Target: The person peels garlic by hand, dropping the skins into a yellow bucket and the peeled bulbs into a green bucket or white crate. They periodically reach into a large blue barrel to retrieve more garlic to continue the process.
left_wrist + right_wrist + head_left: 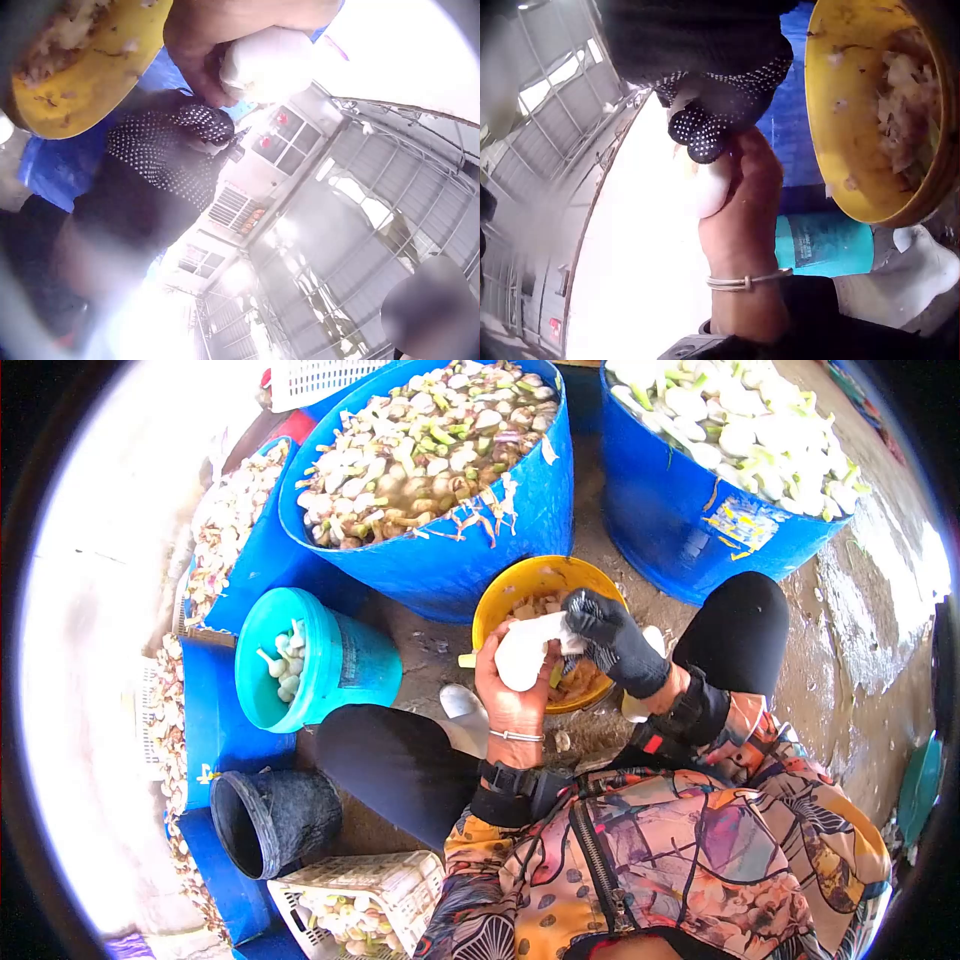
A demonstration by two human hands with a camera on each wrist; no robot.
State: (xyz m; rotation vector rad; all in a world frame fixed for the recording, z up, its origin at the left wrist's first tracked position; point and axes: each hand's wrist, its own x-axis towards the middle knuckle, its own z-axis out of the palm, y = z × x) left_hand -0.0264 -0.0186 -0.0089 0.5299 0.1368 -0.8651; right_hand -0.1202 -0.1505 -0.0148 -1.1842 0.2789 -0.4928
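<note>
A smooth white bulb (519,656) (271,63) (712,186) is held over the yellow bucket (489,603) (101,101) (834,120). My bare left hand (513,698) (225,24) (746,206), with a bracelet at the wrist, grips its rounded body from below. The fingers of my right hand (618,645) (169,142) (724,105), in a black glove with white dots, curl round its stem end. Whether that hand also holds a tool cannot be seen. Pale peelings (545,605) (907,112) lie inside the bucket.
Two large blue tubs (510,555) (660,520) full of bulbs stand ahead. To the left are a turquoise bucket (355,660) with several white bulbs, a black bucket (300,815) and a white crate (400,880). The knees (395,760) (740,625) flank the yellow bucket.
</note>
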